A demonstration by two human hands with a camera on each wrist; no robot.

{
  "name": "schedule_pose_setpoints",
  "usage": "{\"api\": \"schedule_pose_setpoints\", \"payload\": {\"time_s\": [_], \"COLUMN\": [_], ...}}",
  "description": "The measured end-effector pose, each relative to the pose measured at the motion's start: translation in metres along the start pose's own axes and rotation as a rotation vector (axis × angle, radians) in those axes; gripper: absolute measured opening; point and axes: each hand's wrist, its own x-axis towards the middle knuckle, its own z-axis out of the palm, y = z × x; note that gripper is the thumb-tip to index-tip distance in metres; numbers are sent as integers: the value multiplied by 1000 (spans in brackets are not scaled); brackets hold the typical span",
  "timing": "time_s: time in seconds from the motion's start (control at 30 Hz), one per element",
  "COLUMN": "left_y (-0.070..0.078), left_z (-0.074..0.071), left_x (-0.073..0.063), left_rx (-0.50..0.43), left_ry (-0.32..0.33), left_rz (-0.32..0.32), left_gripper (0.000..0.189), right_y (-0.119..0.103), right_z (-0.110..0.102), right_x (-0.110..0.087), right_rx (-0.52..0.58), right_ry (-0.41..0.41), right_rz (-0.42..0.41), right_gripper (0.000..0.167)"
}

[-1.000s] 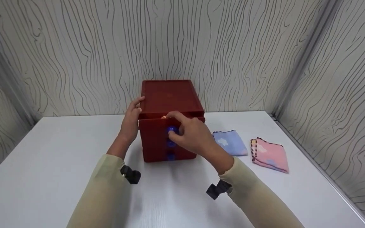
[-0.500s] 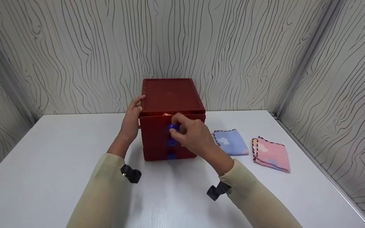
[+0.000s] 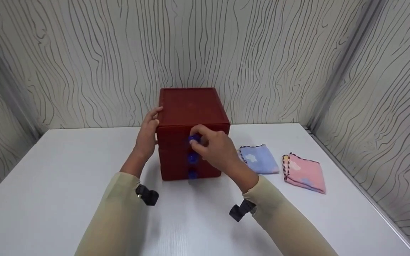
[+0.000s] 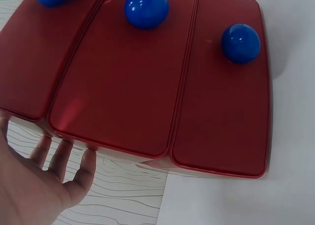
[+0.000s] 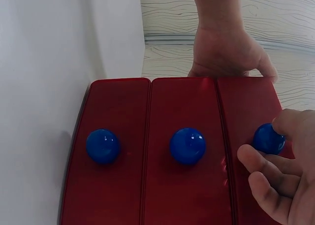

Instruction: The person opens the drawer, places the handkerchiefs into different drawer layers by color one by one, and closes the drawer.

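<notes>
A dark red drawer cabinet (image 3: 192, 106) with a front of three stacked drawers stands against the back wall. Each drawer has a round blue knob; the middle knob (image 5: 187, 145) and the bottom knob (image 5: 103, 146) show plainly in the right wrist view. My right hand (image 3: 217, 147) pinches the top drawer's blue knob (image 5: 269, 139) between thumb and fingers. That top drawer (image 4: 32, 52) sits level with the drawers below it. Against the cabinet's left side rests my left hand (image 3: 146, 137), its fingers extended along the side wall.
A folded blue cloth (image 3: 260, 160) lies on the white table (image 3: 66, 199) just right of the cabinet. Farther right is a folded pink cloth (image 3: 304, 173). Wood-patterned panels (image 3: 119, 53) rise behind the table and at both sides.
The top drawer has slid back into the cabinet, pushed by my right hand at its knob. An orange item seen in its gap is now hidden. My left hand has stayed put.
</notes>
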Motion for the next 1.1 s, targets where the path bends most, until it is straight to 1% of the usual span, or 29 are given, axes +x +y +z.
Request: {"api": "schedule_pose_setpoints", "payload": {"time_s": [0.13, 0.23, 0.4, 0.53, 0.63, 0.73, 0.9, 1.0, 1.1], "left_y": [-1, -10, -25, -29, -29, -29, -31, -31, -31], "left_z": [1, -1, -5, -7, -7, -8, -9, -9, -9], "left_x": [0, 6, 14, 16, 16, 15, 15, 15, 15], "left_rx": [11, 14, 39, 58, 50, 47, 72, 76, 64], "left_ry": [2, -2, -1, 5, 4, -2, -7, -5, -11], "left_rz": [-1, -4, -6, -1, 3, 7, 37, 49, 42], "left_gripper": [52, 52, 50, 50, 50, 49, 49, 49, 49], "right_y": [1, 2, 1, -1, -1, -2, -1, 3, 8], "right_z": [1, 1, 0, 0, 1, 1, 3, 7, 12], "right_x": [1, 1, -2, -7, -12, -17, -22, -23, -23], "right_rx": [-5, -31, -95, -110, -102, -98, -131, -163, -187], "right_ry": [10, 15, 14, 6, -23, -84, -196, -234, -259], "right_rz": [5, -11, -81, -147, -163, -130, -27, 15, 37], "right_gripper": [11, 12, 14, 15, 16, 19, 26, 27, 28]}}
